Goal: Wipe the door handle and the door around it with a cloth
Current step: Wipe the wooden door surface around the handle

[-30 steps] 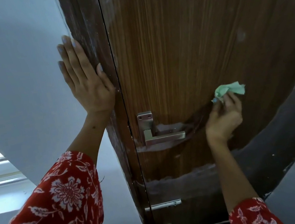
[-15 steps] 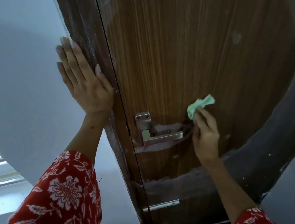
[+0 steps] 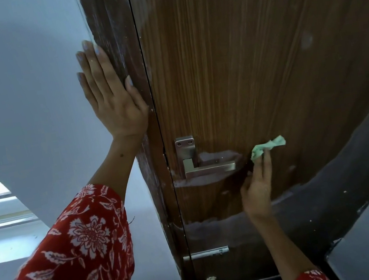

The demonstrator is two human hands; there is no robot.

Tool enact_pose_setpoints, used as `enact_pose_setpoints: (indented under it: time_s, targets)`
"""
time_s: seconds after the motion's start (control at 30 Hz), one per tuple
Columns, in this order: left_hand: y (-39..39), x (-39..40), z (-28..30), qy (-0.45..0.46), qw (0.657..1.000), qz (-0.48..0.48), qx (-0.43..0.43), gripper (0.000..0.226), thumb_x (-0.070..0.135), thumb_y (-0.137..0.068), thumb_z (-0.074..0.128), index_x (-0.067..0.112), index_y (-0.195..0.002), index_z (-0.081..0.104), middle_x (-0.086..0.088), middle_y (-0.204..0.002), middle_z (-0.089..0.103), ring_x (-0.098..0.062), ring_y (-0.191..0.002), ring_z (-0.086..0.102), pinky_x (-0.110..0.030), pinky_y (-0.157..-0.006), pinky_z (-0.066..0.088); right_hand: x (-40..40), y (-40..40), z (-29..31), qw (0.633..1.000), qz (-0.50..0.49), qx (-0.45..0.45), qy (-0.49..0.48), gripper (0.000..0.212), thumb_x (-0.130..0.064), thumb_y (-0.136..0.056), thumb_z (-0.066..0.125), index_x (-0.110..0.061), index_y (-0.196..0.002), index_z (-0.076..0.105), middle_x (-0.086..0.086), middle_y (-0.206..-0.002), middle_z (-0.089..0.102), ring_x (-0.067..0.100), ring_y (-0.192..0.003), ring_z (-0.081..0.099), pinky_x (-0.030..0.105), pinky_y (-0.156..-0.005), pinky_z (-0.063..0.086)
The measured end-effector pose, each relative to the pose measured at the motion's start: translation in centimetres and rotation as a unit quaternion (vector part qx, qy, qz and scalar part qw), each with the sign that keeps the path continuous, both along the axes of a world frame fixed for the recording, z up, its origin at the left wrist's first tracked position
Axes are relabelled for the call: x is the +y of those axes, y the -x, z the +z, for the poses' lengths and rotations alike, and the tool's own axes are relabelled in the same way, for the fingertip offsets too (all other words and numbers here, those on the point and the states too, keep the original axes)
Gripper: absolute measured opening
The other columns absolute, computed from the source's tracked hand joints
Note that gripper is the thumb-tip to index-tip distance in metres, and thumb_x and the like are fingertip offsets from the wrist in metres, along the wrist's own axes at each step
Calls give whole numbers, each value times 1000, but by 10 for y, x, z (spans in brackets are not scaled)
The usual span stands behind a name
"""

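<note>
White wall (image 3: 24,93) flanks one wooden door (image 3: 252,67). One metal handle (image 3: 208,169); at its 3 o'clock, right hand (image 3: 258,188) pinches one green cloth (image 3: 266,148) in its fingers (image 3: 264,165). Left hand (image 3: 113,98), fingers straight, presses the frame (image 3: 111,30).

Single head cam, close to door (image 3: 250,55), facing fwd & down; handle (image 3: 204,163) near centre.

The left hand (image 3: 113,102) is raised, palm flat, fingers (image 3: 89,65) straight and close together, arm reaching up in a red floral sleeve. The right hand (image 3: 257,188) is raised lower, fingertips pinching.
</note>
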State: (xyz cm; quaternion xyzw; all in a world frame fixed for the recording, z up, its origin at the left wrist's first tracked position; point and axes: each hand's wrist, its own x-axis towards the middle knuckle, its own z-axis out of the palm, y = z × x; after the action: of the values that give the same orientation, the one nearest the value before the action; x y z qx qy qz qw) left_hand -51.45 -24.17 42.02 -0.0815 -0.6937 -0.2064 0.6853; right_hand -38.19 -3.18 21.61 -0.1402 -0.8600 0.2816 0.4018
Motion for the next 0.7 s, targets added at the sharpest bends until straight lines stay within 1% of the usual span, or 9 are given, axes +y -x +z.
enact_pose_setpoints:
  time_s: [0.1,0.2,0.27,0.33,0.4,0.47,0.53,0.6,0.7]
  targets:
    - [1,0,0,0,1000,2,0,49,20,-96,37,-4,-139,36,-25,-144,40,-40,-137,34,-39,-118,15,-12,4,9,999,26,-5,-45,77,9,-81,59,0,-144,16,13,-154,4,28,-143,8,43,-113,23]
    - [2,-1,0,0,1000,-1,-1,49,20,-96,38,-4,-139,36,-25,-145,40,-39,-137,33,-38,-118,14,-20,-1,2,990,83,-36,-108,78,13,-78,60,1,-143,19,17,-153,10,29,-142,10,36,-108,32]
    - [2,-1,-1,2,1000,-5,-1,49,20,-96,38,-3,-139,35,-24,-145,39,-39,-138,32,-39,-118,15,-19,-8,-8,993,71,-42,-82,77,15,-77,60,2,-142,21,16,-152,10,31,-140,14,35,-104,38]
    - [2,-1,-1,4,1000,-12,-1,49,21,-97,35,-4,-139,34,-25,-145,39,-39,-138,32,-40,-118,16,-17,-7,-9,998,42,-37,-43,80,13,-76,63,4,-143,20,16,-152,6,32,-140,15,42,-105,36]
    - [2,-1,-1,2,1000,-14,5,49,22,-97,34,-4,-139,35,-25,-144,40,-39,-137,33,-41,-117,17,-22,2,-4,996,48,-40,-60,80,10,-77,62,3,-144,18,17,-154,6,31,-140,17,36,-106,33]
    - [2,-1,-1,0,1000,-13,7,49,21,-96,36,-4,-139,36,-25,-144,41,-40,-136,34,-41,-117,18,-32,7,-3,988,96,-60,-102,67,6,-81,57,4,-141,28,22,-151,18,34,-132,37,30,-98,43]
    - [1,-1,-1,2,1000,-14,3,49,20,-96,37,-4,-139,35,-25,-144,40,-40,-137,34,-41,-117,17,-38,5,-10,978,132,-88,-135,59,1,-81,59,5,-136,37,27,-144,31,36,-116,54,35,-85,54]
    - [0,-1,-1,3,1000,-16,-1,49,19,-96,38,-4,-139,35,-25,-144,40,-40,-137,33,-41,-118,17,-39,1,-19,976,133,-111,-131,66,0,-80,61,3,-140,31,27,-147,26,36,-120,50,37,-83,55]
    - [-1,-1,-1,8,1000,-14,2,49,19,-96,37,-5,-138,36,-25,-144,40,-40,-137,34,-41,-118,17,-44,5,-18,992,67,-79,-66,77,3,-77,65,3,-142,24,24,-152,12,34,-132,34,29,-93,46]
